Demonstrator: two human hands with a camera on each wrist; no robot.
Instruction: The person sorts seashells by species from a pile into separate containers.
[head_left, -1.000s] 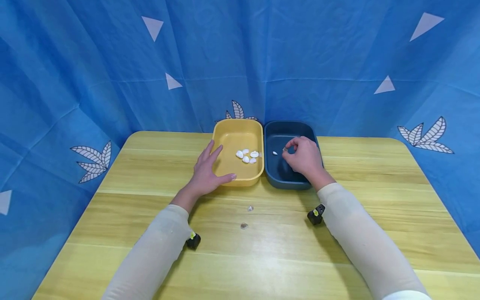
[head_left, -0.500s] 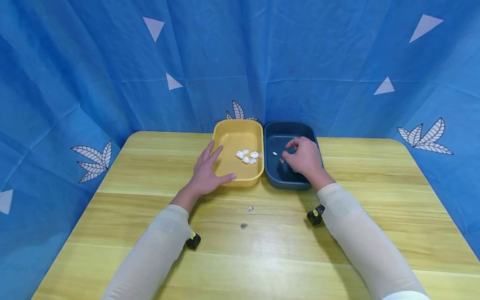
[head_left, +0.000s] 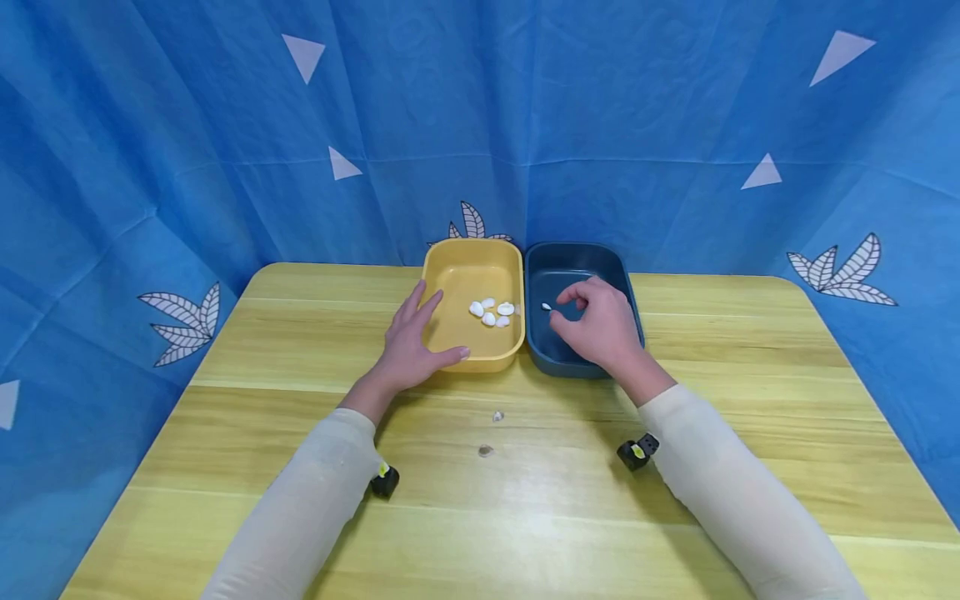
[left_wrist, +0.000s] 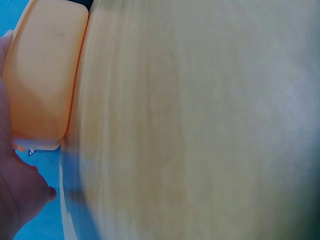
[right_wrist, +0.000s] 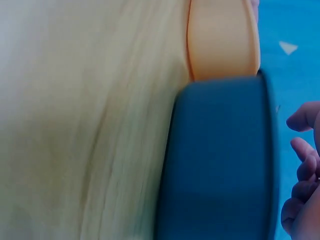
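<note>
My left hand (head_left: 411,348) rests spread at the near left corner of a yellow box (head_left: 522,275), thumb over the front rim, fingers along the left side. Several small white shells (head_left: 489,319) lie on its floor. Above the dark blue box (head_left: 551,365) hovers my right hand (head_left: 600,323), thumb and index finger parted with nothing seen between them. One small white shell (head_left: 546,307) lies in that box, just left of the thumb tip. In the right wrist view the other fingers (right_wrist: 303,192) are loosely curled; the palm is mostly out of frame.
Two small shells lie on the wooden table (head_left: 300,350) before the boxes: a pale one (head_left: 498,416) and a brownish one (head_left: 486,451). The boxes stand side by side near the far edge. A blue curtain (head_left: 420,100) hangs behind.
A small brownish shell, at my right fingertips a second ago, dropped into the blue box and is now hidden from view. The right thumb and hand have shifted slightly left; my left hand stays put.
</note>
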